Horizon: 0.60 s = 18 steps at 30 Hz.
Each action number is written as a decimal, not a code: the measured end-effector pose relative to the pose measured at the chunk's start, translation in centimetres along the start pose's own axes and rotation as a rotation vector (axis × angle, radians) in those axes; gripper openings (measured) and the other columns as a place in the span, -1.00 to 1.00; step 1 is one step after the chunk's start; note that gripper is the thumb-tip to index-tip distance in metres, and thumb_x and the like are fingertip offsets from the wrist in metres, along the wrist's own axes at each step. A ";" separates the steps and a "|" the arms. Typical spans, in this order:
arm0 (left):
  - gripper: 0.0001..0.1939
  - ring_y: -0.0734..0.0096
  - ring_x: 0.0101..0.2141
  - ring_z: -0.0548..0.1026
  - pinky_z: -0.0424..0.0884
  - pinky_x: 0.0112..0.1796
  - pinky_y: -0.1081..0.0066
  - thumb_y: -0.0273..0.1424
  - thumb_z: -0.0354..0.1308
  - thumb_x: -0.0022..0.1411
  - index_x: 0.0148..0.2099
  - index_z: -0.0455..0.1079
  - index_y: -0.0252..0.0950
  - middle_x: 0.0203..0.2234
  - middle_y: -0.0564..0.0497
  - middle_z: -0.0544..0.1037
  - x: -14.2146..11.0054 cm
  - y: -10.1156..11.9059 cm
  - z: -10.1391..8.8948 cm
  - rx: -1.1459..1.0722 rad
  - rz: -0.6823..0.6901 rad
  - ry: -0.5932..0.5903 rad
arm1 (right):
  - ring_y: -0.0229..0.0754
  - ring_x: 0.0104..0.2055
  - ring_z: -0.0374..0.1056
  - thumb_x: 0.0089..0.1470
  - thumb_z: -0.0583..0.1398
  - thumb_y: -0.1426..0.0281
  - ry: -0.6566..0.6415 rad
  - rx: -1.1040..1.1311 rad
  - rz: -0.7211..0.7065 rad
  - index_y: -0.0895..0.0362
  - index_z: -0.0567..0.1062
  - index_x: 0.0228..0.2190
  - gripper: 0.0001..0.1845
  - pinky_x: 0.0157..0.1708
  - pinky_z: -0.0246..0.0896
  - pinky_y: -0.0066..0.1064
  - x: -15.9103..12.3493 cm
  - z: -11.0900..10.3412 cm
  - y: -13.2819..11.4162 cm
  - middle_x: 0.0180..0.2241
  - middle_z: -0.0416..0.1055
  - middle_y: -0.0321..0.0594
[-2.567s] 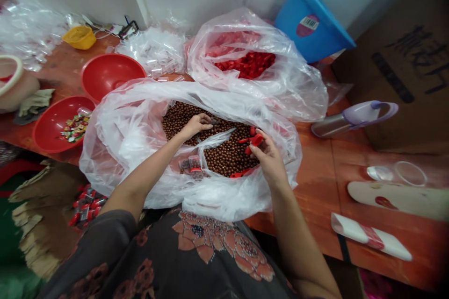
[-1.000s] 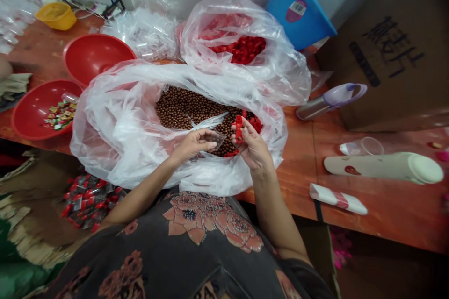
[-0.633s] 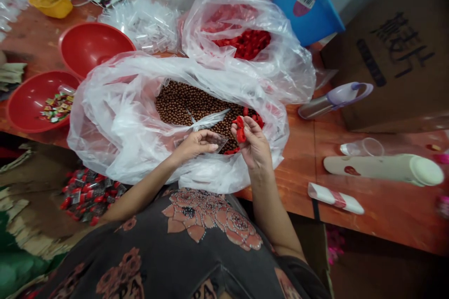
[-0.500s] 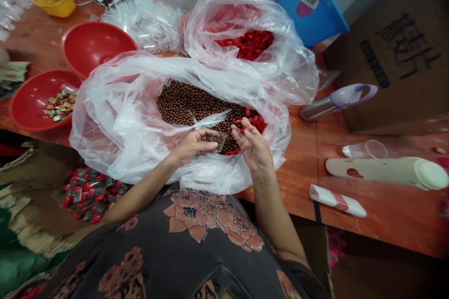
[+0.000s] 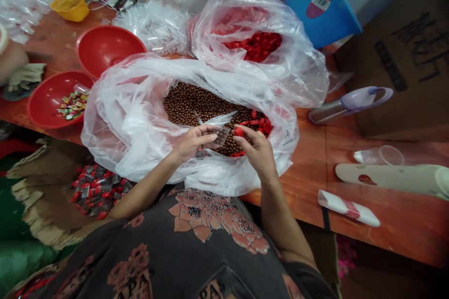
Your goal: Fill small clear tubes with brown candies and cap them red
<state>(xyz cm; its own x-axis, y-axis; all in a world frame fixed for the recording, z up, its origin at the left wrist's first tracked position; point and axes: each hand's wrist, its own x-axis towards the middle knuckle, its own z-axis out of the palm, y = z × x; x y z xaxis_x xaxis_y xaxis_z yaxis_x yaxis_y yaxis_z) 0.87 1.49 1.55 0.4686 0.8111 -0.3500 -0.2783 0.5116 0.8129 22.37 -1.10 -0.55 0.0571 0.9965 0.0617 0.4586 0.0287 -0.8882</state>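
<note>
Wears dark grey short-sleeved top (image 5: 140,261), salmon rose appliqué (image 5: 217,219) with beaded edging at chest. Below the appliqué: dark red flowers (image 5: 128,271), printed letters "PA" (image 5: 131,287). Left hand (image 5: 192,145) and right hand (image 5: 256,149) bare.

"PA" on dark shirt (image 5: 196,261), blurred Chinese characters (image 5: 417,39) on cardboard box (image 5: 389,103)

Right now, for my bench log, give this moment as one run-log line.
left hand: small clear plastic packet | right hand: pinching red piece | beneath: brown beads in clear plastic bag
</note>
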 end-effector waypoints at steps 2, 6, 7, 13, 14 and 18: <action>-0.60 0.37 -0.21 0.56 0.49 -0.14 0.33 -0.36 0.35 0.05 -0.04 0.50 -0.36 -0.11 -0.14 0.58 -0.1 -0.1 -0.1 0.011 -0.023 -0.008 | 0.02 0.08 0.30 0.09 0.26 0.20 0.036 -0.067 -0.105 -0.10 0.58 -0.15 -0.75 0.13 0.17 0.06 0.4 -0.3 -0.3 -0.16 0.51 -0.21; -0.57 0.38 -0.21 0.56 0.49 -0.15 0.36 -0.33 0.33 0.08 0.02 0.50 -0.32 -0.10 -0.13 0.58 0.0 -0.5 -0.7 0.099 -0.035 -0.067 | -0.05 0.08 0.32 0.21 0.17 0.24 -0.096 0.166 -0.239 -0.09 0.49 -0.11 -0.79 0.12 0.19 -0.06 0.9 -0.3 -0.9 -0.11 0.49 -0.23; -0.57 0.40 -0.24 0.56 0.49 -0.18 0.38 -0.31 0.32 0.10 0.03 0.50 -0.31 -0.11 -0.13 0.59 0.0 -0.6 -0.8 0.126 -0.042 -0.074 | -0.08 0.02 0.36 0.23 0.14 0.24 -0.157 0.226 -0.243 -0.08 0.47 -0.09 -0.78 0.07 0.24 -0.11 1.0 -0.3 -1.0 -0.11 0.49 -0.24; -0.58 0.44 -0.32 0.55 0.48 -0.28 0.42 -0.28 0.32 0.10 0.02 0.51 -0.27 -0.17 -0.10 0.60 0.2 -0.8 -1.2 0.183 -0.064 -0.102 | -0.12 -0.08 0.40 0.26 0.11 0.20 -0.293 0.270 -0.258 -0.02 0.44 -0.12 -0.77 -0.02 0.27 -0.21 1.2 -0.3 -1.1 -0.15 0.49 -0.23; -0.57 0.45 -0.33 0.54 0.47 -0.28 0.43 -0.28 0.32 0.09 0.02 0.51 -0.27 -0.17 -0.10 0.60 0.2 -0.9 -1.3 0.185 -0.064 -0.105 | -0.12 -0.09 0.40 0.26 0.11 0.19 -0.294 0.275 -0.257 -0.02 0.44 -0.11 -0.77 -0.03 0.27 -0.22 1.2 -0.3 -1.0 -0.17 0.49 -0.24; -0.53 0.47 -0.34 0.54 0.45 -0.28 0.44 -0.29 0.33 0.08 0.05 0.49 -0.29 -0.15 -0.12 0.60 0.4 -1.2 -1.2 0.204 -0.086 -0.120 | -0.15 -0.16 0.38 0.27 0.09 0.18 -0.290 0.301 -0.241 -0.04 0.43 -0.08 -0.75 -0.09 0.27 -0.25 1.3 -0.4 -0.5 -0.23 0.46 -0.26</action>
<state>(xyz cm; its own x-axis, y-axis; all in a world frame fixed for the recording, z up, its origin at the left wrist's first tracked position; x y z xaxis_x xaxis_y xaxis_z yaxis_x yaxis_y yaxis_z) 0.38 1.58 -0.17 0.5831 0.7213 -0.3737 -0.0642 0.4995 0.8640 22.54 0.12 0.12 -0.2885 0.9384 0.1902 0.1491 0.2402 -0.9592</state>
